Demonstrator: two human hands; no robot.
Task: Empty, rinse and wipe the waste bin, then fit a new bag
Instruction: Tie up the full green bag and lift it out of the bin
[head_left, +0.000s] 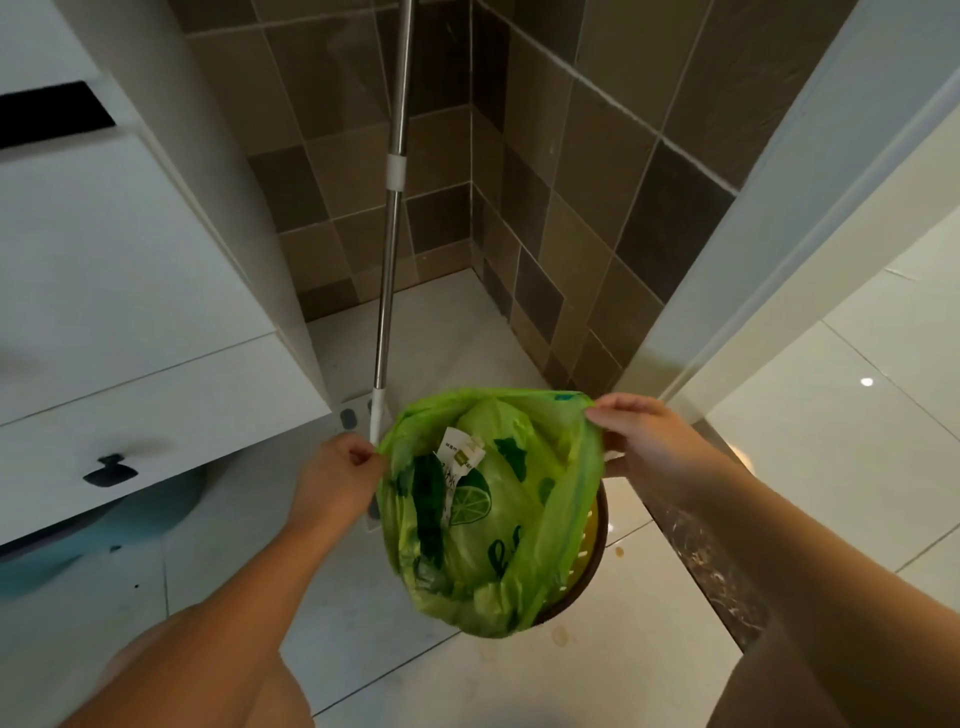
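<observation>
Holding: you grip the translucent green plastic bin bag (483, 519) by its rim with both hands, its mouth stretched open between them.
Left hand: your left hand (337, 478) pinches the left edge of the rim, fingers curled onto the plastic.
Right hand: your right hand (644, 436) pinches the right edge of the rim, a little higher than the left, thumb and fingers closed on the film.
Bag contents: a smaller crumpled green bag printed with a lime slice and dark leaves, plus a white printed paper wrapper (462, 452) near the top.
Bin: the round brown waste bin with a pale perforated inner wall (592, 540) sits on the floor beneath the bag; only its right side shows past the plastic, so you cannot tell whether the bag's bottom is in it or clear of it.
Surroundings: a steel mop pole with a white collar (389, 249) leans into the brown-tiled corner, its foot just behind your left hand; a white drawer cabinet with a dark knob (109, 470) stands to the left.
Floor: pale glossy tiles (623, 675) with a few small brownish spots near the bin.
</observation>
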